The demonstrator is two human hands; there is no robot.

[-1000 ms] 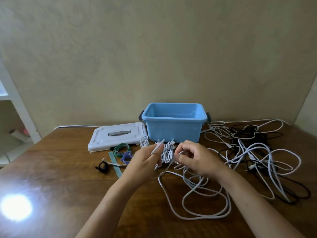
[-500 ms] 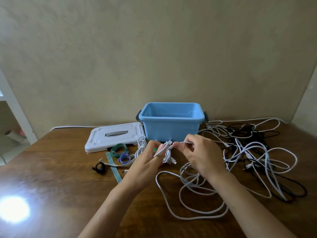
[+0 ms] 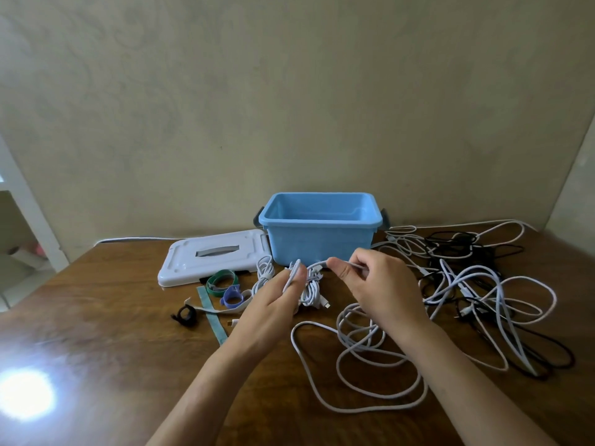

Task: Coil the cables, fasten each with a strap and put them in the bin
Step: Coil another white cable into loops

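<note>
The white cable (image 3: pixel 360 358) lay half on the desk (image 3: pixel 112 333) in loose loops just before the blue bin (image 3: pixel 318 233), its near end raised between both hands. It looked light, limp and springy, best pinched close to the coil. The left hand (image 3: pixel 273 304) gripped the forming turns; the right hand (image 3: pixel 373 284) pinched the strand near its plug. How many turns were made was hidden behind the fingers.

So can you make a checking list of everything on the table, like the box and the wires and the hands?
Surface: brown wooden table, glare spot near left.
Job's things: open blue plastic bin, nothing seen inside; coloured fastening straps lying left of the hands.
Clutter: white plastic lid beside the bin.
Grippers: left hand holds a partly wound white cable; right hand pinches its strand.
Cables: tangled white and black cables on the right.
Surroundings: plain beige wall.
</note>
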